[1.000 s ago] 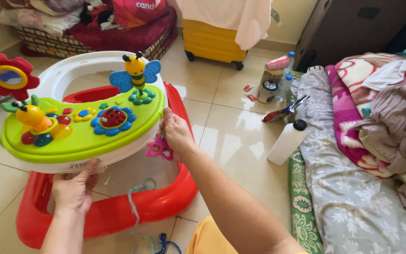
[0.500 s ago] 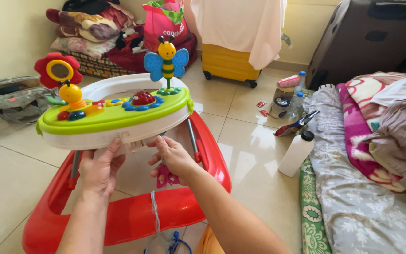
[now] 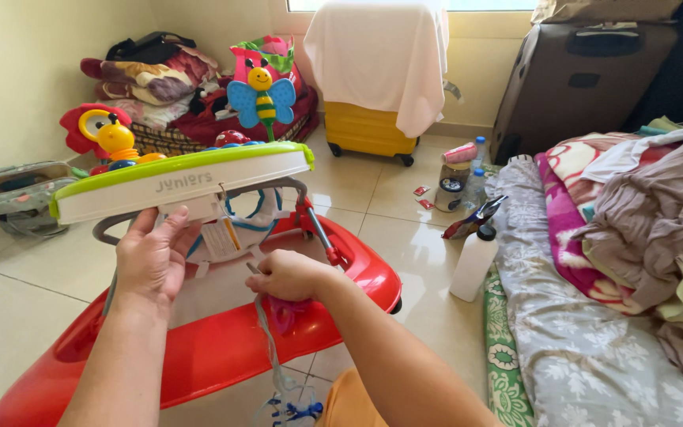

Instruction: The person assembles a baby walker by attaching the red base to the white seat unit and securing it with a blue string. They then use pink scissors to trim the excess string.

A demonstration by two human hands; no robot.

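Note:
A baby walker with a red base (image 3: pixel 223 348) stands on the tiled floor in front of me. Its green and white toy tray (image 3: pixel 183 180) is raised and tilted, carrying a bee figure (image 3: pixel 261 93), a yellow duck (image 3: pixel 114 136) and a red flower. My left hand (image 3: pixel 150 255) presses up against the underside of the tray, fingers spread on the white rim. My right hand (image 3: pixel 288 275) is closed below the tray near the seat fabric, on what looks like a clear strap (image 3: pixel 272 348) that hangs down to the floor.
A yellow suitcase (image 3: pixel 367 130) draped with a white cloth stands by the far wall beside a dark suitcase (image 3: pixel 579 79). Piled clothes lie at back left. A white bottle (image 3: pixel 472 261) and small bottles stand by the bedding (image 3: pixel 594 332) at right.
The tray has risen and tipped, showing its front edge and underside. My left hand moved up under the rim, and my right hand dropped and closed near the seat.

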